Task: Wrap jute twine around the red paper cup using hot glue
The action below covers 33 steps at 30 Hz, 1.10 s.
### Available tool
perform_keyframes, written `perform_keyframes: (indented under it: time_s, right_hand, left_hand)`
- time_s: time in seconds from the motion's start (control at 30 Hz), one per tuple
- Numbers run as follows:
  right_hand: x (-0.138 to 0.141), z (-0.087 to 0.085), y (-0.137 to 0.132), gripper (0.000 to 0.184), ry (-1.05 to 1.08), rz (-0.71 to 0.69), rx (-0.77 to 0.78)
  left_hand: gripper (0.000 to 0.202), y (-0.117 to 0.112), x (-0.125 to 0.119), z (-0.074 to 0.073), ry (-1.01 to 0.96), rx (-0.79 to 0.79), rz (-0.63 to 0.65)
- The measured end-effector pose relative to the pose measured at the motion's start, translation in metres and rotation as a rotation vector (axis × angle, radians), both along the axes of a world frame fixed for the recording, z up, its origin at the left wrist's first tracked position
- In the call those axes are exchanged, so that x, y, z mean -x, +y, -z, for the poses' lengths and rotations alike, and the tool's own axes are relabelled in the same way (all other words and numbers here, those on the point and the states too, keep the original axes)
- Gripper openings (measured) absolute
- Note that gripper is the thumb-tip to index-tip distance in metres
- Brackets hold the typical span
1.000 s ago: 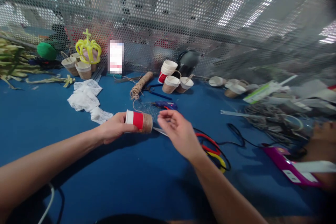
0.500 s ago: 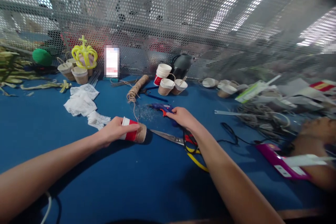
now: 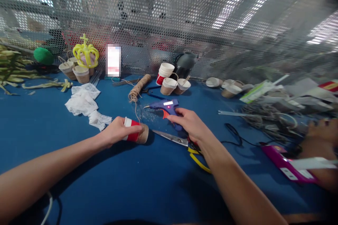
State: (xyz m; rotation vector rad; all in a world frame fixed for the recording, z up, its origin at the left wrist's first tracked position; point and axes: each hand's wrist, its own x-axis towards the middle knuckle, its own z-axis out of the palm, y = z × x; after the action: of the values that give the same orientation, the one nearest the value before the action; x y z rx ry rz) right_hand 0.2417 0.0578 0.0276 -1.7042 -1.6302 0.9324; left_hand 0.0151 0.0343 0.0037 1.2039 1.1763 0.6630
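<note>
My left hand grips a red and white paper cup lying on its side on the blue table; its lower end is wrapped in brown twine. A strand of twine runs from the cup up to the twine spool. My right hand is closed round the handle of a blue glue gun, lifted with its nozzle pointing left, a red light showing on its body. Scissors with yellow and red handles lie just below that hand.
White lace scraps lie left of the cup. Paper cups, a yellow crown and a perforated metal screen stand at the back. Cords, papers and a pink package crowd the right, where another person's hand shows.
My right hand left the cup, reached to the glue gun lying on the table, closed on its handle and raised it. My left hand keeps the cup held on the table.
</note>
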Motion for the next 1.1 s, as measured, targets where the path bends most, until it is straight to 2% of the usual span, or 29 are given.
perform_keyframes:
  time_s: [0.1,0.17,0.23,0.37,0.53,0.77,0.93,1.0,1.1]
  right_hand:
    - [0.012,-0.008,-0.017,0.03,-0.035,-0.045,-0.205]
    - [0.018,-0.009,-0.025,0.028,-0.108,-0.046,-0.314]
    - [0.024,-0.008,-0.03,0.022,-0.124,-0.068,-0.359]
    - [0.03,-0.007,-0.038,0.014,-0.012,-0.172,-0.376]
    - [0.03,-0.012,-0.044,0.014,0.127,-0.254,-0.262]
    - [0.018,-0.021,-0.049,0.018,0.203,-0.222,-0.098]
    - [0.01,-0.027,-0.052,0.018,0.104,-0.283,0.031]
    - [0.009,-0.028,-0.053,0.024,0.034,-0.332,0.06]
    - [0.012,-0.031,-0.056,0.036,-0.057,-0.334,0.05]
  left_hand:
    - [0.031,-0.002,0.001,-0.002,0.032,-0.045,0.018]
    - [0.031,-0.003,0.001,-0.003,0.039,-0.071,0.029]
    - [0.03,-0.003,0.001,-0.003,0.048,-0.101,0.044]
    - [0.033,-0.003,0.0,-0.002,0.137,-0.184,0.063]
    - [0.031,-0.002,0.0,0.0,0.19,-0.198,0.06]
    - [0.028,-0.002,0.0,0.0,0.138,-0.162,0.044]
    - [0.027,0.001,0.002,0.0,0.07,-0.096,0.006]
    - [0.026,0.002,0.002,0.0,0.047,-0.058,-0.021]
    - [0.023,0.003,0.003,0.001,0.035,-0.012,-0.046]
